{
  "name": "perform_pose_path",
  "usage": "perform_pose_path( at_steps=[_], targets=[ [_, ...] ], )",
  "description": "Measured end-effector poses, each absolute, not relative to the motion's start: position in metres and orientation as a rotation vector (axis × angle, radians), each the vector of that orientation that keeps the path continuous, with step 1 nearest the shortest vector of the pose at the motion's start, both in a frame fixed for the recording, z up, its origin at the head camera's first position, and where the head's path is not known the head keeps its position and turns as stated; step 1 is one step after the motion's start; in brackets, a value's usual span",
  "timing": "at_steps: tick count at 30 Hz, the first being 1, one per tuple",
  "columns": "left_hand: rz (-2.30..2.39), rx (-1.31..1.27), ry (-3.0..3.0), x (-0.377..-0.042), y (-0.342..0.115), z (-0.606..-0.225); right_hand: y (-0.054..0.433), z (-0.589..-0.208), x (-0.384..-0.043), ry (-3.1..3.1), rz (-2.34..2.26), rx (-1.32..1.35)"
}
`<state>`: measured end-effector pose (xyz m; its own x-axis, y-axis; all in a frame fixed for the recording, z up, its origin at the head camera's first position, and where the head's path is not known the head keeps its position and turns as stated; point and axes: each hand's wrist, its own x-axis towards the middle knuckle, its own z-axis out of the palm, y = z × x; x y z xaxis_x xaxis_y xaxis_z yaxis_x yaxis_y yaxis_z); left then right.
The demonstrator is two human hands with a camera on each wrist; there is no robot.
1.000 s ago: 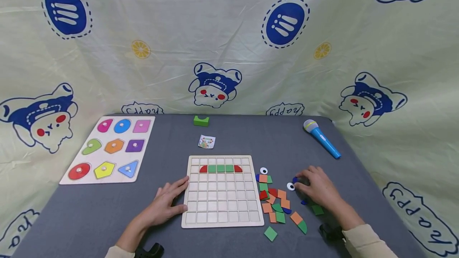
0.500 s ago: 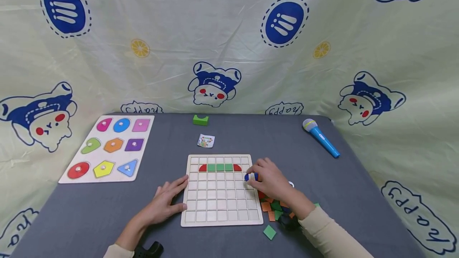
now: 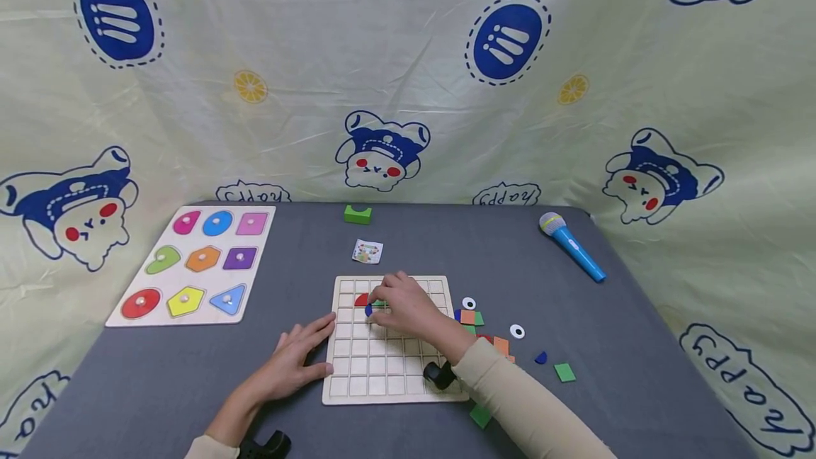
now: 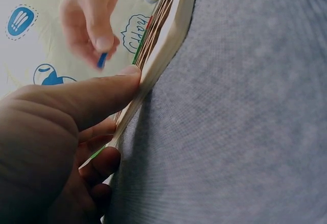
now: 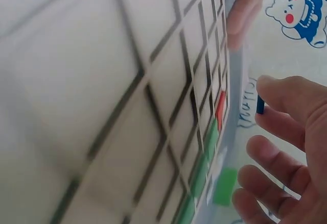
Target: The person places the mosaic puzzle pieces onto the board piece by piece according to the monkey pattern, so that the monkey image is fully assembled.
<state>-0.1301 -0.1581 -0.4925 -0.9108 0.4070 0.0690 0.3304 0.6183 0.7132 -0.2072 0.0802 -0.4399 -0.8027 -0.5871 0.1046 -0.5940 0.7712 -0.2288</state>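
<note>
Fingers of the right hand (image 3: 408,309) pinch a small, flat, blue, wooden-looking piece (image 3: 368,310) near the frame's centre, over the pale gridded board (image 3: 360,383) that the left hand's (image 3: 295,365) extended fingers touch; probably light, stiff and smooth, it suits an edge hold.

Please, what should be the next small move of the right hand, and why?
Probably, lower the blue piece into a bare cell near the red piece: the right hand pinches it over the grid board, and the left hand touches the board's edge, which may steady it.
</note>
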Motion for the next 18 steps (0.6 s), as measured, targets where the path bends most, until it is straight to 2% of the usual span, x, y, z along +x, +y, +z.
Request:
perform_pose_path(
  at_steps=[8, 18],
  targets=[
    [1.123, 0.643, 2.77, -0.13, -0.158, -0.491, 0.054, -0.45, -0.215, -2.973, 0.315, 0.996],
    [1.11, 0.624, 2.76, -0.13, -0.158, -0.491, 0.045, -0.456, -0.218, -3.005, 0.294, 0.979]
  ],
)
